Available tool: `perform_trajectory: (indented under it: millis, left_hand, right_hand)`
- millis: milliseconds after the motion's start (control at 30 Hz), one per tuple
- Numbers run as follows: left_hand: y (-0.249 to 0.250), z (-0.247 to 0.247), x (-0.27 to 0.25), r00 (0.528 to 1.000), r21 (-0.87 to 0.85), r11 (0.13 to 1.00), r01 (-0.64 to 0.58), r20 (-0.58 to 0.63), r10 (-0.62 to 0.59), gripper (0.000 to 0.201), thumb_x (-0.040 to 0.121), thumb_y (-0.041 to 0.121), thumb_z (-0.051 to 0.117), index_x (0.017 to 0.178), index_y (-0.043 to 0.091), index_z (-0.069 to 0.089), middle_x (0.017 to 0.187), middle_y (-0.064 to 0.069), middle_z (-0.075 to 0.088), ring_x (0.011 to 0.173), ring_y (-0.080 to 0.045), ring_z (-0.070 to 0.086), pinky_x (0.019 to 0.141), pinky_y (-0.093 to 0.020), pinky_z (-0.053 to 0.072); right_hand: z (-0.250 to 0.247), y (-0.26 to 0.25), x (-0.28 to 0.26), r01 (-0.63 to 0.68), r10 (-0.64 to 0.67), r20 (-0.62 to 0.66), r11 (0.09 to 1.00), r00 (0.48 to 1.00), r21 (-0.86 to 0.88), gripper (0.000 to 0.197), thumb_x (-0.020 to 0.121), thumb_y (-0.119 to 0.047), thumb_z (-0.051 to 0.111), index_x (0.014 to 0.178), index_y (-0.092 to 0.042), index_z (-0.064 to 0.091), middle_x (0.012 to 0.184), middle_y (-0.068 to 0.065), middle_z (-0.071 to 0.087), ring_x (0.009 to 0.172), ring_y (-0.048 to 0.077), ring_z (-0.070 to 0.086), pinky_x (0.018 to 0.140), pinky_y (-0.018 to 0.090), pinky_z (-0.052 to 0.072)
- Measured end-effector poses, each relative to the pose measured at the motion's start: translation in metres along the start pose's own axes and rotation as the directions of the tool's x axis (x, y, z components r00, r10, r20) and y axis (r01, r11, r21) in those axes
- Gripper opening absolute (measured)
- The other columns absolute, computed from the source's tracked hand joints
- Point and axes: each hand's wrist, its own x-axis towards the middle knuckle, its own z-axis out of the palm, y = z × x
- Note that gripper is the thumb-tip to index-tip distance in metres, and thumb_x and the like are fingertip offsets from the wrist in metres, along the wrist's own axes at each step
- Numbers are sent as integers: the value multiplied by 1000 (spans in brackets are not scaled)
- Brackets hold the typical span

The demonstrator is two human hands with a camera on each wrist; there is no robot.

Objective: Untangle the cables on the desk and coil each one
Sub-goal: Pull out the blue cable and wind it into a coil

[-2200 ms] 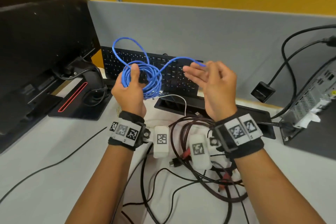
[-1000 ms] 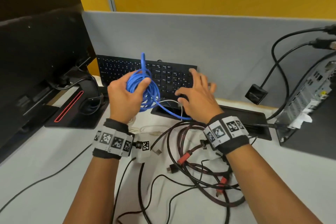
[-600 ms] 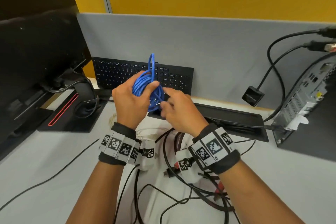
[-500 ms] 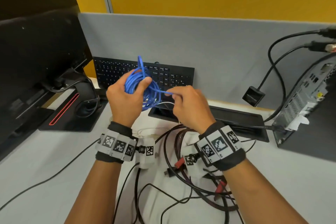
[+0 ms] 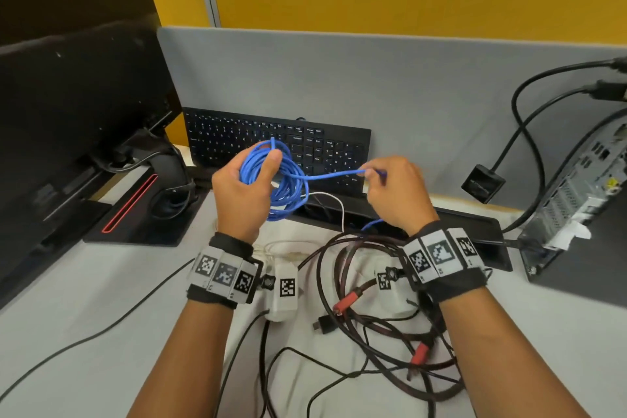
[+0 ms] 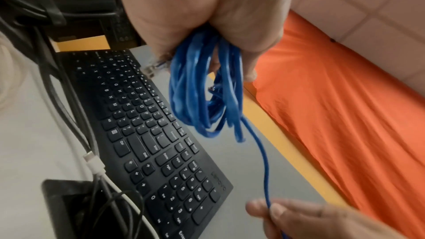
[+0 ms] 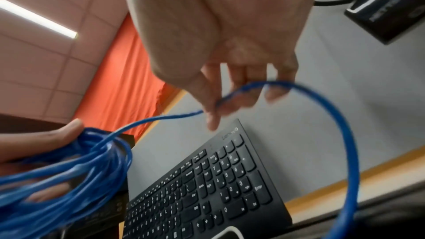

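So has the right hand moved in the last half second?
Yes. The right hand has pulled rightward along the keyboard, away from the blue coil in the left hand, drawing the strand out.

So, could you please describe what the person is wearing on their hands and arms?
Both forearms are bare, with no sleeves or gloves. The left hand and right hand each sit above a black fabric wristband carrying white blocks printed with black square markers, and a white camera unit is attached beside each band.
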Motion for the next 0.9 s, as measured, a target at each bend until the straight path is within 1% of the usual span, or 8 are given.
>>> perform_trajectory:
  millis: [100,167,300,367,500,633,800,900]
  left_hand:
    - [8,10,-5,990,40,993,-113,89,109,28,92,30,71,119,23,71,95,6,75,79,-8,70,72,-29,58]
    - [13,17,-9,972,60,980,-188,155,177,32,93,24,71,124,17,69,104,6,76,93,-10,73,79,-23,58]
    - [18,17,-11,964,51,980,-191,198,177,33,94,20,70,125,11,68,108,0,75,96,-15,72,81,-29,60]
    - [20,13,-10,961,19,986,-166,226,157,31,95,24,69,125,19,67,105,-1,75,93,-18,73,79,-33,60]
    - [27,14,-12,933,-10,983,-185,313,179,31,95,22,68,126,24,66,110,1,74,101,-20,72,82,-31,60]
    - [30,10,-9,936,-40,986,-163,311,167,32,96,23,67,127,18,66,113,-5,73,105,-25,71,87,-42,59]
    - [29,13,-12,951,12,974,-226,220,218,30,95,22,67,124,14,67,112,-2,73,104,-22,71,89,-46,59]
    - [25,18,-16,964,19,974,-226,149,221,29,96,21,65,124,11,66,110,-6,73,100,-23,71,86,-48,60]
  right_hand:
    - [6,-17,-8,72,-75,242,997,967,23,52,90,5,51,137,-18,58,122,4,64,115,22,58,105,45,47]
    - [11,-30,-14,142,-173,330,983,928,116,74,86,3,55,152,-23,36,133,3,56,120,19,56,105,42,49]
    - [15,-38,-14,230,-296,385,950,874,209,111,82,-5,69,159,-33,-5,156,4,32,135,19,46,104,30,47]
    - [14,-37,-12,245,-357,401,921,844,304,122,79,-8,77,159,-34,-11,161,1,26,139,14,43,105,22,43]
    - [11,-37,-4,263,-448,341,843,826,469,132,62,-13,95,158,-34,7,151,-5,40,133,10,51,110,34,46]
    - [10,-35,-4,270,-432,234,819,871,507,104,58,-18,98,140,-27,34,132,-7,58,117,13,63,98,42,55]
    - [12,-35,-3,234,-369,183,830,911,506,89,54,-17,99,122,-22,43,120,-6,61,103,12,69,78,41,63]
    - [8,-34,-1,179,-367,229,799,902,574,87,56,-10,98,123,-20,43,123,-6,63,106,12,70,76,42,64]
